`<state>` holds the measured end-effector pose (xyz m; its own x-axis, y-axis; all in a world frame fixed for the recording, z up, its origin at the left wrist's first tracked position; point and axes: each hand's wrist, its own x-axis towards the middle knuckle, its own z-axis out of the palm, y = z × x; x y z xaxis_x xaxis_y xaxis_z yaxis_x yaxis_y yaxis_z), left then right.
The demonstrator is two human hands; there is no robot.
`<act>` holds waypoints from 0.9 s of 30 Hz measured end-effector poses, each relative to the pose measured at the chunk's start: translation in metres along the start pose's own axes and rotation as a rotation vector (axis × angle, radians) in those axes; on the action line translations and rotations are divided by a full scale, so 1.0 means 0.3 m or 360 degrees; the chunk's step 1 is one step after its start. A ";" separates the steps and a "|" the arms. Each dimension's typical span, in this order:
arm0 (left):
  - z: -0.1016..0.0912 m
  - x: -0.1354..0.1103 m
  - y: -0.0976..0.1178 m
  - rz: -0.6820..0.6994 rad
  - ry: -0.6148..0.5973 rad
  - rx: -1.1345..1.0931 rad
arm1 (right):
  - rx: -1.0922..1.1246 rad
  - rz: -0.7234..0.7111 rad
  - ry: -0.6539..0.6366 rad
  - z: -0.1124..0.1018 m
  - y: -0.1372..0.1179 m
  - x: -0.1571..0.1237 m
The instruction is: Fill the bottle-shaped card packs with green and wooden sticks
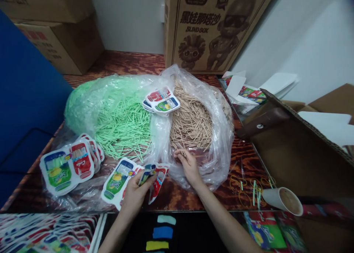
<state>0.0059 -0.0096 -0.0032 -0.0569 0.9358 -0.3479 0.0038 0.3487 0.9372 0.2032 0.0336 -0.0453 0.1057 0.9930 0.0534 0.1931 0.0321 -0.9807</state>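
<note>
Dark red wood-grain tabletop [179,201], bare between the forearms and along its near edge. Right hand [190,168] reaches forward over the mouth of a clear bag [221,164], fingertips pinched nearly closed on a small bunch of sticks [184,154], just short of the brown pile [190,127]. Left hand [136,192] angles inward, thumb on top, gripping a bent printed pouch [159,181] against its fingers. Farther out: green sticks [124,124] left, a paper cup [272,197] right.
</note>
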 end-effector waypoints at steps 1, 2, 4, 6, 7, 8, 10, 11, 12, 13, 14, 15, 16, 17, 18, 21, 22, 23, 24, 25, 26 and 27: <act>0.001 -0.001 -0.001 -0.0003 0.0000 0.0011 | 0.0002 -0.0006 -0.0003 0.001 0.004 -0.001; 0.001 -0.001 -0.003 -0.0010 -0.0001 0.0023 | 0.0006 -0.0006 -0.0008 0.001 0.006 -0.002; 0.000 -0.001 -0.006 -0.0019 0.0001 0.0042 | 0.0016 0.0002 -0.0028 0.001 0.006 -0.003; -0.001 0.001 -0.010 -0.0015 0.0011 0.0050 | 0.0027 0.0013 -0.0056 -0.001 0.001 -0.003; -0.001 0.002 -0.012 -0.0013 0.0017 0.0049 | 0.0034 0.0019 -0.0069 -0.002 -0.002 -0.003; -0.002 0.004 -0.013 -0.0013 0.0021 0.0044 | 0.0041 0.0022 -0.0083 -0.002 -0.004 -0.003; -0.002 0.007 -0.017 -0.0026 0.0025 0.0027 | 0.0054 0.0019 -0.0113 -0.003 -0.007 -0.003; -0.002 0.008 -0.019 -0.0036 0.0022 0.0018 | 0.0059 0.0014 -0.0127 -0.003 -0.006 -0.002; -0.003 0.010 -0.021 -0.0043 0.0021 0.0010 | 0.0061 0.0009 -0.0141 -0.003 -0.005 -0.002; -0.003 0.010 -0.022 -0.0049 0.0018 0.0004 | 0.0060 0.0005 -0.0151 -0.003 -0.003 -0.001; -0.003 0.011 -0.023 -0.0052 0.0012 0.0000 | 0.0059 0.0004 -0.0159 -0.002 -0.001 -0.001; -0.003 0.011 -0.023 -0.0053 0.0004 -0.0002 | 0.0056 0.0003 -0.0163 -0.002 0.002 -0.001; -0.004 0.011 -0.022 -0.0053 -0.0003 -0.0002 | 0.0053 0.0000 -0.0166 -0.001 0.004 -0.001; -0.004 0.011 -0.022 -0.0053 -0.0008 0.0001 | 0.0052 -0.0007 -0.0168 -0.001 0.006 -0.001; -0.004 0.010 -0.021 -0.0053 -0.0011 0.0007 | 0.0051 -0.0017 -0.0171 -0.001 0.008 -0.001; -0.006 0.008 -0.022 -0.0040 0.0003 0.0029 | 0.0049 -0.0046 -0.0184 0.000 0.009 -0.001; -0.007 0.007 -0.022 -0.0033 0.0008 0.0036 | 0.0044 -0.0048 -0.0185 0.000 0.009 -0.002; -0.007 0.006 -0.024 -0.0025 0.0013 0.0040 | 0.0039 -0.0047 -0.0181 0.000 0.009 -0.002; -0.008 0.004 -0.025 -0.0019 0.0013 0.0044 | 0.0033 -0.0043 -0.0177 0.000 0.010 -0.003; -0.008 0.003 -0.026 -0.0015 0.0009 0.0049 | 0.0030 -0.0040 -0.0172 0.001 0.011 -0.003; -0.008 0.002 -0.027 -0.0014 0.0005 0.0053 | 0.0029 -0.0040 -0.0168 0.001 0.012 -0.004; -0.007 0.001 -0.028 -0.0014 0.0000 0.0054 | 0.0031 -0.0045 -0.0164 0.001 0.013 -0.005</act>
<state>0.0036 -0.0123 -0.0110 -0.0572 0.9326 -0.3564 0.0369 0.3587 0.9327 0.2035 0.0324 -0.0493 -0.0007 0.9981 0.0624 0.1752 0.0615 -0.9826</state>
